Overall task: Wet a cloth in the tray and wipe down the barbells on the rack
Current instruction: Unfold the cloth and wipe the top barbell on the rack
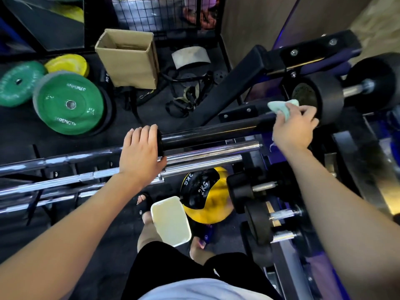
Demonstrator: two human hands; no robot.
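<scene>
Now the right hand (292, 128) holds a small pale green cloth (283, 108), bunched up under its curled fingers; part of the cloth sticks out above the knuckles, twd the back of the scene. The cloth is pressed at the far right end of a black smooth barbell sleeve (207, 133), just beside a black round dumbbell head (318, 98) on the purple rack (281, 152).

The left hand (140, 152) rests on the same black sleeve at its left end, fingers together and bent over the black collar, thumb below near the chrome bars. So both hands are on one bar, well apart, w/ the bare sleeve between them.

Below the black sleeve lie two shiny chrome barbells (194, 156), parallel and close to each other.

The white rectangular plastic tray (171, 220) stands on the dark floor near the person's feet, well below both hands, touching or just beside a yellow-black medicine ball (205, 198) marked 2KG. I cannot tell if there is water in it.

Further back are green round weight plates (69, 103) and an open brown cardboard box (127, 59).
</scene>
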